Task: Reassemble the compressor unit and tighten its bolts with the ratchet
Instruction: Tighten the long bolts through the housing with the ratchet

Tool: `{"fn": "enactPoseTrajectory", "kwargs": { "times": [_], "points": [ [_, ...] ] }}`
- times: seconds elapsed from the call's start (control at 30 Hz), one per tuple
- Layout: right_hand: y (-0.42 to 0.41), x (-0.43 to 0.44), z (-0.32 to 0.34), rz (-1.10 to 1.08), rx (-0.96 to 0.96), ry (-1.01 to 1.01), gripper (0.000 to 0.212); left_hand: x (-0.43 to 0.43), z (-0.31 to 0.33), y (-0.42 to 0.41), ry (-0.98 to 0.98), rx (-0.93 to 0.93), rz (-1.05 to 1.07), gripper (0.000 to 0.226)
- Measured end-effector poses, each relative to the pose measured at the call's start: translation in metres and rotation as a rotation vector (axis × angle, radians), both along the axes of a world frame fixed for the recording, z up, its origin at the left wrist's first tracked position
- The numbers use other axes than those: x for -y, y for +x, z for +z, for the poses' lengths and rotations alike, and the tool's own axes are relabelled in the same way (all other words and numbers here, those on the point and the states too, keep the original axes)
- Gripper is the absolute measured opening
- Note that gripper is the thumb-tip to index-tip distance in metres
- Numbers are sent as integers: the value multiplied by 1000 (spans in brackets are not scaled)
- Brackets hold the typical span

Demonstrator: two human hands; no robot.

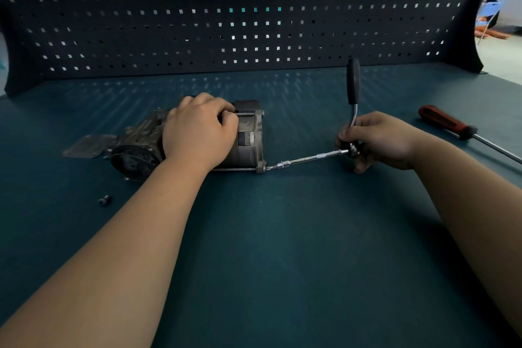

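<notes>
— What sits farthest left on the surface (pixel 282 248)?

— A small loose metal piece (pixel 104 200), near the left forearm and apart from everything else. I cannot tell whether it is a bolt.

— And the compressor unit (pixel 250 137)?

— Left of centre, lying on its side on the surface. A flat plate (pixel 84 146) sticks out at its left end, and a round face (pixel 132 159) points toward the near left. Its flanged end faces right.

— What is the left hand (pixel 197 130) doing?

— It lies on top of the compressor unit, fingers curled over the far upper side, gripping the body.

— Where does the tool meet it?

— At the near right corner of the flange. A thin extension bar (pixel 310 157) runs from there to the right, rising slightly off the surface, into the head of the ratchet (pixel 353 85).

— How does the ratchet stand?

— Its black handle points up and away, toward the pegboard (pixel 254 22) at the far edge.

— And the right hand (pixel 378 141)?

— It pinches the ratchet at the head and lower shank, thumb on the left side, fingers wrapped behind and beneath. The handle itself is free.

— Anything further right?

— A screwdriver (pixel 447 121) with a red and black handle lies on the surface, well apart from the hands, its shaft running off toward the near right.
</notes>
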State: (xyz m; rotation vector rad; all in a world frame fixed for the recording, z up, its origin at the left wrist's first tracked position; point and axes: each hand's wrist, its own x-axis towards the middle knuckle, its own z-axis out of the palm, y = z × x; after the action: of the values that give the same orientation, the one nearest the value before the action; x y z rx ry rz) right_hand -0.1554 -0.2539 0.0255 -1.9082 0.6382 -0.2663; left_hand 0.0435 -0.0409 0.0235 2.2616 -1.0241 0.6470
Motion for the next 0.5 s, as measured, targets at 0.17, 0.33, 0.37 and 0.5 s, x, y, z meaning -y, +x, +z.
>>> {"fn": "enactPoseTrajectory", "kwargs": {
  "times": [0.17, 0.33, 0.37, 0.5],
  "points": [
    [1, -1, -1, 18, 38, 22, 21, 0, 0, 0, 3, 2, -2, 30],
    [-1, 0, 1, 70, 91, 70, 22, 0, 1, 0, 3, 1, -1, 30],
    [-1, 1, 2, 81, 101, 85, 22, 0, 1, 0, 3, -1, -2, 30],
    [-1, 1, 5, 105, 142, 132, 23, 0, 1, 0, 2, -6, -4, 30]
  ]
}}
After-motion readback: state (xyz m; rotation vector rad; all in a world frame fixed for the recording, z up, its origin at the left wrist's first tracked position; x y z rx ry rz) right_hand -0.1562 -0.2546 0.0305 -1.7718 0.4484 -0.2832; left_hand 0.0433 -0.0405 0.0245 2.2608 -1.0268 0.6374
